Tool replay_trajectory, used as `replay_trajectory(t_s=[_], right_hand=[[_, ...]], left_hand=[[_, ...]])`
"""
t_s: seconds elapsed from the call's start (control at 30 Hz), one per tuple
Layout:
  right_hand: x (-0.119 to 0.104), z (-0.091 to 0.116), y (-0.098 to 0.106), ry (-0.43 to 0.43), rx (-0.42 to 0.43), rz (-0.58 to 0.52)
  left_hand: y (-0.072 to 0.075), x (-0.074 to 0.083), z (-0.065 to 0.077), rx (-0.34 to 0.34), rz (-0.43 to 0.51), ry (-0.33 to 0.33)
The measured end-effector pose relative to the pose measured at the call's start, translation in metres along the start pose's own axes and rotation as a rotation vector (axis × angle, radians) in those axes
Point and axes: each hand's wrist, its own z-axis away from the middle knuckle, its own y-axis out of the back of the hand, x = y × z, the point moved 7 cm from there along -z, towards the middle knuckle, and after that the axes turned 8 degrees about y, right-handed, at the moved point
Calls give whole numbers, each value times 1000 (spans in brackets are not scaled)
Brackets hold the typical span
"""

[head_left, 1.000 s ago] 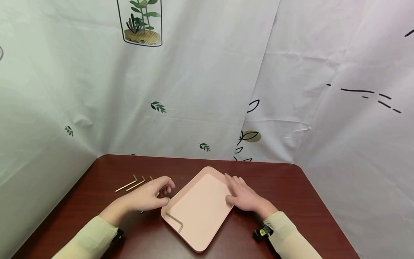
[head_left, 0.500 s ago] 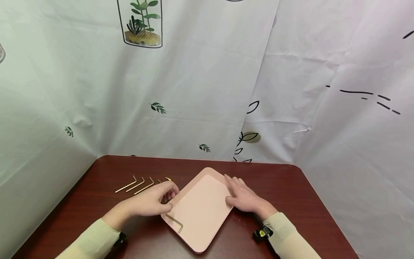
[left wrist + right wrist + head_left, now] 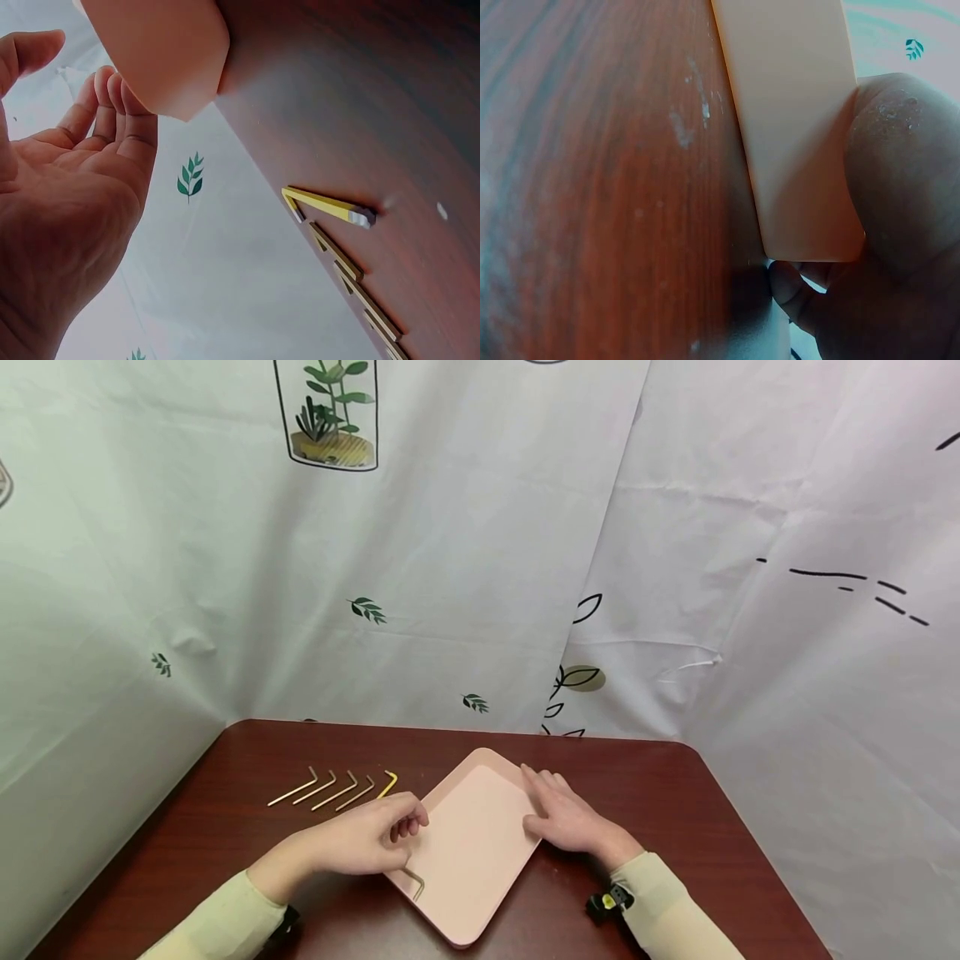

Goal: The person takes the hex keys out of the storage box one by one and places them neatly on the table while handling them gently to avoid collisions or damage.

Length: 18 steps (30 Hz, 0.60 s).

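Note:
A pink tray (image 3: 472,835) lies turned at an angle on the table. My right hand (image 3: 566,810) grips its right edge, thumb over the rim and fingers along the far side; its thumb (image 3: 900,157) shows large against the tray wall (image 3: 795,135) in the right wrist view. One L-shaped hex key (image 3: 422,885) rests inside the near left corner, partly covered by my left hand (image 3: 360,837). That hand hovers across the tray's left edge, fingers loosely bent and thumb apart. Nothing shows between them in the left wrist view, where the tray's outer side (image 3: 161,52) stands beyond the fingertips.
To the left on the dark red table (image 3: 600,777), several brass hex keys (image 3: 336,792) lie in a slanted row. A yellow hex key (image 3: 322,204) ends the row nearest the tray. White printed cloth (image 3: 465,568) hangs behind the table and at both sides.
My left hand has moved right and nearer to me, from beside the tray to over its left corner, uncovering the row of hex keys. The right hand and tray stay put.

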Motion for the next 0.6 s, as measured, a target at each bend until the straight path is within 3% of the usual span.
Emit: replay_trajectory(t_s=[0.6], right_hand=[[0,1,0,-4,-4,10]], left_hand=[[-13,7,1,-61,-65,-59]])
